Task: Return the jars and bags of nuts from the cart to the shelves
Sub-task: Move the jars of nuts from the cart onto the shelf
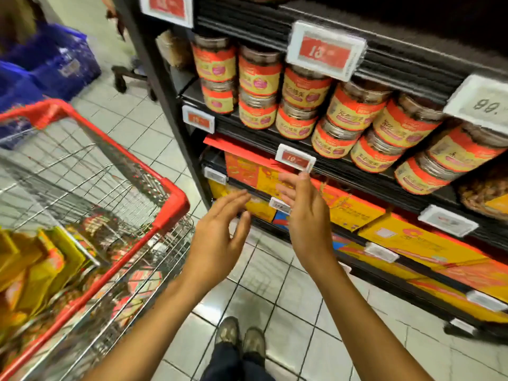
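The 2 bare hands, left hand (217,237) and right hand (305,215), hover empty, fingers straight. The yellow plastic nut bags (41,259) lie in the red-rimmed wire cart (170,188), down-left of both hands, so the left hand is nearer.

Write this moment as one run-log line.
left hand: empty | right hand: empty | red wire cart: yellow bags inside | orange-labelled jars: on black shelf

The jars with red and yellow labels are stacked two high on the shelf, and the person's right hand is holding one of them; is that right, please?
Not quite: the head view shows the right hand open and holding nothing, like the left hand. The jars with red and yellow labels are indeed stacked two high on the shelf.
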The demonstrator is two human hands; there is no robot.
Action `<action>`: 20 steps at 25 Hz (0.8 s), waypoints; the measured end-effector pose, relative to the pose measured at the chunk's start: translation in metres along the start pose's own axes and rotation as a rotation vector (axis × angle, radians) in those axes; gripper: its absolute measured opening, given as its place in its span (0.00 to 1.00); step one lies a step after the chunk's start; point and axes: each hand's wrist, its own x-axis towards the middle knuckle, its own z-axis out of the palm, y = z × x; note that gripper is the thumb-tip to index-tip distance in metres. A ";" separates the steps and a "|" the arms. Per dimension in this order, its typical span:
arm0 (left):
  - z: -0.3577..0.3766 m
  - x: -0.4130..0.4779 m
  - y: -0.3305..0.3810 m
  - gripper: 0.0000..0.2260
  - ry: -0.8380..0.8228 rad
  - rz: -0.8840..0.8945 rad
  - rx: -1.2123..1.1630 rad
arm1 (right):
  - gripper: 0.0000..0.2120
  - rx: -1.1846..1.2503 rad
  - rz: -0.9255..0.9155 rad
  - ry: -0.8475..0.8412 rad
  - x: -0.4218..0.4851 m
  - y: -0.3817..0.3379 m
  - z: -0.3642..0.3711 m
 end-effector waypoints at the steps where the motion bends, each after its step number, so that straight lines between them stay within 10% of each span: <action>1: -0.029 -0.020 -0.004 0.13 0.021 -0.055 0.019 | 0.21 0.000 -0.002 -0.101 -0.011 -0.008 0.020; 9: -0.250 -0.213 -0.083 0.13 0.560 -0.801 0.220 | 0.18 -0.166 -0.215 -0.991 -0.132 -0.058 0.253; 20: -0.349 -0.346 -0.341 0.17 0.128 -1.475 0.145 | 0.24 -0.896 0.109 -1.380 -0.222 0.099 0.510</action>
